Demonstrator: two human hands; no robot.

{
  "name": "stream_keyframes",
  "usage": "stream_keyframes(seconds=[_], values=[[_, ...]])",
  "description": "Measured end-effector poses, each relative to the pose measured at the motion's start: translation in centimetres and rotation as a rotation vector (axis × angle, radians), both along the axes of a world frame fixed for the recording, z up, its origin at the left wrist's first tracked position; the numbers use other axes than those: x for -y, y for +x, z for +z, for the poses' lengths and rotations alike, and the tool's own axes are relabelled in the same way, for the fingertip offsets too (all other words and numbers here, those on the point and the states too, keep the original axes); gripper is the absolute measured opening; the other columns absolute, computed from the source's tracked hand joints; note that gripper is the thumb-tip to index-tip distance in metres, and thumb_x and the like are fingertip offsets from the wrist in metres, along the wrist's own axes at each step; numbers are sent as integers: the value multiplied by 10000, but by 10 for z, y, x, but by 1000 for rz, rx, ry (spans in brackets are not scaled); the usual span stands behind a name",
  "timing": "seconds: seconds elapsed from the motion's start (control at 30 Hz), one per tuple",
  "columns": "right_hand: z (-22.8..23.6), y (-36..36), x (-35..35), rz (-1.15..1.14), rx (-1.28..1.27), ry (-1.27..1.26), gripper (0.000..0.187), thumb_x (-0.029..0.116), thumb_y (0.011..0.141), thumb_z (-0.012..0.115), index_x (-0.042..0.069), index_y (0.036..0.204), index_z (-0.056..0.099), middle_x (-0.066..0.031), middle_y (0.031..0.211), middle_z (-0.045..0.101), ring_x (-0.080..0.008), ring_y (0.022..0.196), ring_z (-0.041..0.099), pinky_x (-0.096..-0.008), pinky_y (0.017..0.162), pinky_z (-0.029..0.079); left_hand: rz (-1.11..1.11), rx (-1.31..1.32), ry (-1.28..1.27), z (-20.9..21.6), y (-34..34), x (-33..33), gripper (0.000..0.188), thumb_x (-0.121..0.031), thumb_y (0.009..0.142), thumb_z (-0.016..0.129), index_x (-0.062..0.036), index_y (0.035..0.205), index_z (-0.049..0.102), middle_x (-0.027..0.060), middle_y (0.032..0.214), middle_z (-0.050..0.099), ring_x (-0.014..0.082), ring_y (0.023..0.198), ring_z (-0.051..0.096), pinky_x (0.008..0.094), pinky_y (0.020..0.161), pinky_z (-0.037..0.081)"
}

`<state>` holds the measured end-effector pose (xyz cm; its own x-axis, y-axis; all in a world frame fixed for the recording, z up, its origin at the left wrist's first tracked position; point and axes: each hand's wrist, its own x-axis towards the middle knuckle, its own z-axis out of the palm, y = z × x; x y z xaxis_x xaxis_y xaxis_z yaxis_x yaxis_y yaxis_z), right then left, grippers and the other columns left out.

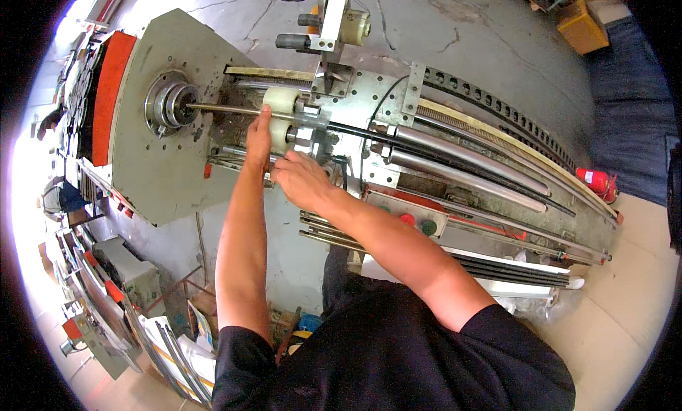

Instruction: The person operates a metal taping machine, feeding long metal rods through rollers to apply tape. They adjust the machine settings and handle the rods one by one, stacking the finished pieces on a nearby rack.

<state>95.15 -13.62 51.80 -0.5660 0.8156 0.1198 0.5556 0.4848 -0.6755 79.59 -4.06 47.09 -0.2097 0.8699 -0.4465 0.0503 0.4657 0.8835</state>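
Note:
A long thin metal rod [231, 109] runs from the round chuck [170, 104] to the machine's carriage. My left hand [259, 135] is upright beside the white rollers, its fingers together and closed at the rod. The upper white roller [280, 98] lies behind the rod and the lower white roller [279, 135] lies just right of my left hand. My right hand [304, 180] is bent in front of the lower roller, below a shiny metal fitting [304, 137]. Its fingers are curled closed, and what they grip is hidden.
Two thick steel bars [462, 173] extend right along the machine bed. A control box [406, 212] with red and green buttons sits near my right forearm. Several dark rods [504, 269] lie closer to me. A red fire extinguisher [597, 182] stands at the far right.

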Motion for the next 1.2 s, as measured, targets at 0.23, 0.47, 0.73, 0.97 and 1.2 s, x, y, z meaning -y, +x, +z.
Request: stream_keyframes(seconds=[0.23,0.47,0.73,0.97,1.2], values=[[-3,20,3,2,-10,-67,226,22,833,614,85,967,786,-39,991,678,-265,1052,585,-401,959,498,47,-46,51,-25,19,5,612,-523,1032,591,64,1165,702,120,1092,693,183,1007,586,331,907,476],[-14,75,28,-112,-23,-96,73,94,774,672,81,817,729,-58,893,630,-273,966,572,-416,906,497,266,-712,687,-7,98,41,449,-267,931,794,36,1169,563,104,1058,578,260,953,552,380,891,465],[-32,102,34,-149,53,-145,49,93,768,707,108,814,700,-44,866,657,-298,969,627,-444,937,551,-580,-598,487,-49,100,-121,524,-222,902,802,-16,1343,609,179,1291,642,308,1219,628,427,1061,495],[-55,103,43,-229,-89,-107,44,148,718,707,113,725,682,-61,719,637,-297,844,641,-462,968,544,-827,-458,204,-119,126,-153,746,-365,871,782,1,1469,526,254,1451,577,393,1380,531,444,1156,430],[-73,103,38,-367,-84,219,316,215,765,863,111,589,621,-5,595,488,-224,707,572,-415,921,565,-918,-634,633,3,120,-34,662,-397,985,680,15,1470,500,256,1377,601,428,1283,577,483,1100,451]])
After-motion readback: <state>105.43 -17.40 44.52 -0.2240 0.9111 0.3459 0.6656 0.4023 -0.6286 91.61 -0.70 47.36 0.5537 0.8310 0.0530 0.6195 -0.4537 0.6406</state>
